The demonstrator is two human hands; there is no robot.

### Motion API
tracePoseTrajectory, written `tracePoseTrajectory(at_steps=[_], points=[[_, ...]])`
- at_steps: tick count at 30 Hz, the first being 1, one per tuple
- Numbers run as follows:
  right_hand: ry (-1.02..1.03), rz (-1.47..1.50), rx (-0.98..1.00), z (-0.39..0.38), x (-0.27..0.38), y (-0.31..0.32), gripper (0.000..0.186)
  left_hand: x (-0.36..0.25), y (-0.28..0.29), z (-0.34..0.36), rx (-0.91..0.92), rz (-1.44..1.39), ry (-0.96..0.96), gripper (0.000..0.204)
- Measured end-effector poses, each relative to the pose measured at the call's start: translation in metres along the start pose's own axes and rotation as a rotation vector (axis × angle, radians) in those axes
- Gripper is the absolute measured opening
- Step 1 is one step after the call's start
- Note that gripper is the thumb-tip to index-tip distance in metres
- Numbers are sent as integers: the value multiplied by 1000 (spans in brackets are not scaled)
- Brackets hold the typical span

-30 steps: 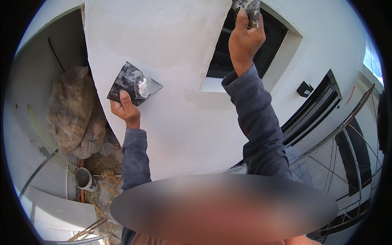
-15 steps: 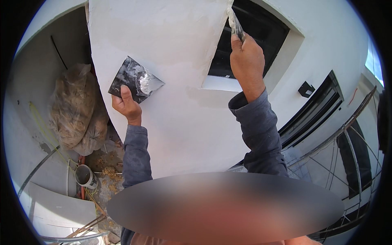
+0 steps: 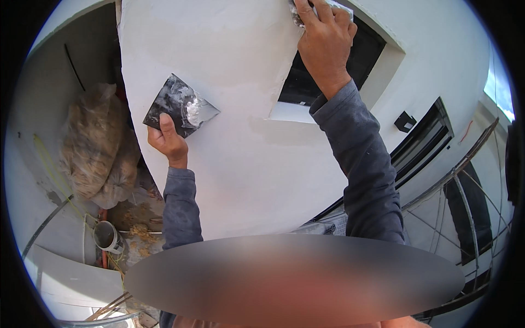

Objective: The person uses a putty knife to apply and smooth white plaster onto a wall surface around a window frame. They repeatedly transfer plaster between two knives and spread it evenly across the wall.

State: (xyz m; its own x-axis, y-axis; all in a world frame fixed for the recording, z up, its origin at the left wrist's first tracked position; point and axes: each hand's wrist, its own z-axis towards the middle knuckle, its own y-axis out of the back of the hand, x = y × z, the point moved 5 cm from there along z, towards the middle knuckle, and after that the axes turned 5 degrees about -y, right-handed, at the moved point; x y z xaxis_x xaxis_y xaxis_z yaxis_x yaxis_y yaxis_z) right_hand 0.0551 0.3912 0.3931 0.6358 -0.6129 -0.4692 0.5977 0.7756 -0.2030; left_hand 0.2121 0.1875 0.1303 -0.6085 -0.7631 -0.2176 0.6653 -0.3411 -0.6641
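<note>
My left hand (image 3: 169,143) grips a dark, square plastering blade (image 3: 168,101) by its lower corner, thumb on top. A lump of white plaster (image 3: 193,112) lies on that blade, in front of the white wall (image 3: 246,175). High up by the window opening (image 3: 372,52), my right hand (image 3: 327,52) is closed on a plaster-smeared putty knife (image 3: 297,17). Its fingers press over the tool, hiding most of it. The tool is at the upper corner of the wall beside the opening; whether its edge touches the plaster there I cannot tell.
Clear plastic sacks (image 3: 93,142) stand in the recess at left, above a bucket (image 3: 108,236) on the littered floor. A black wall lamp (image 3: 405,121) and a dark-framed opening (image 3: 426,142) are at right. Metal scaffold bars (image 3: 465,202) stand at far right.
My right hand has moved up and turned its back toward me, bringing the putty knife from upright to flatter across the wall edge. My left hand and its blade have barely moved.
</note>
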Motion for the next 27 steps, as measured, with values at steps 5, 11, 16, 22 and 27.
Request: tracePoseTrajectory(at_steps=[5,11,16,22,27], points=[[-8,170,192,-48,27,20,51,3,2,-1,0,7,-46,33],[-33,40,-35,39,-31,2,46,0,0,0,-7,24,-49,34],[68,153,-15,43,-31,-18,36,3,0,0,-13,-37,19,33],[102,160,117,-59,31,4,48,8,4,-1,-18,-41,-1,30],[30,234,128,-49,17,32,50,4,2,1,-32,-8,-8,30]])
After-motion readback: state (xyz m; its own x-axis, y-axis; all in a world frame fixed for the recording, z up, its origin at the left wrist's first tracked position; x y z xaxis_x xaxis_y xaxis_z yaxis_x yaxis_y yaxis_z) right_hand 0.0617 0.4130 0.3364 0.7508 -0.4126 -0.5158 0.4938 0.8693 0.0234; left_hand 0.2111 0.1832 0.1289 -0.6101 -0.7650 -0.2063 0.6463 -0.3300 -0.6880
